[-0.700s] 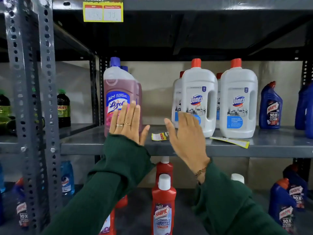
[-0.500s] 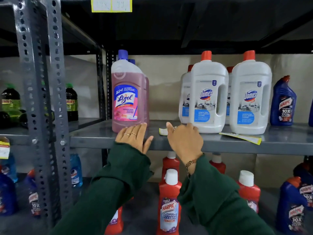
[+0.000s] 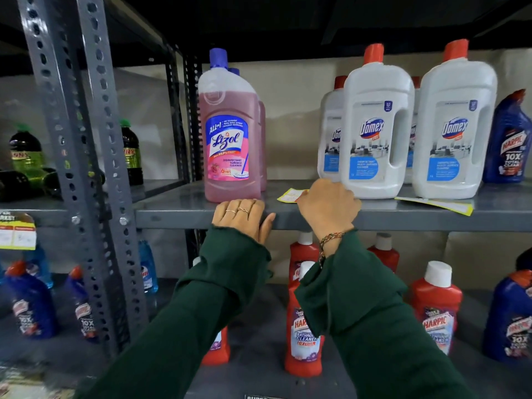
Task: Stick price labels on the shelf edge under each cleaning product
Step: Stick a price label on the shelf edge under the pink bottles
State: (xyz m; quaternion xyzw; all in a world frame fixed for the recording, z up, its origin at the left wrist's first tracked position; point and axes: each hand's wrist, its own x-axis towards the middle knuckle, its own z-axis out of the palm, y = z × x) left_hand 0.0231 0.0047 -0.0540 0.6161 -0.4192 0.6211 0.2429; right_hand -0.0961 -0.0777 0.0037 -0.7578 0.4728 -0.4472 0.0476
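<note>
A pink Lizol bottle (image 3: 230,131) stands on the grey shelf, whose front edge (image 3: 178,220) runs across the view. My left hand (image 3: 244,218) lies flat over that edge right below the Lizol bottle, fingers together. My right hand (image 3: 328,207) rests curled on the shelf top over a small yellow price label (image 3: 289,195), whose left end sticks out; I cannot see whether the fingers pinch it. White Domex bottles (image 3: 374,133) stand just right of that hand. A second yellow label strip (image 3: 440,204) lies under the right Domex bottle (image 3: 453,131).
A blue Harpic bottle (image 3: 509,142) stands at the far right. Red Harpic bottles (image 3: 305,321) and blue ones (image 3: 31,306) fill the lower shelf. Perforated grey uprights (image 3: 86,156) rise at left, with green bottles (image 3: 26,154) behind and a stuck price label (image 3: 17,234) on the left shelf edge.
Both hands dropped from raised, open poses onto the shelf. The left now covers the front edge; the right curled over the small label. The view shifted down and closer.
</note>
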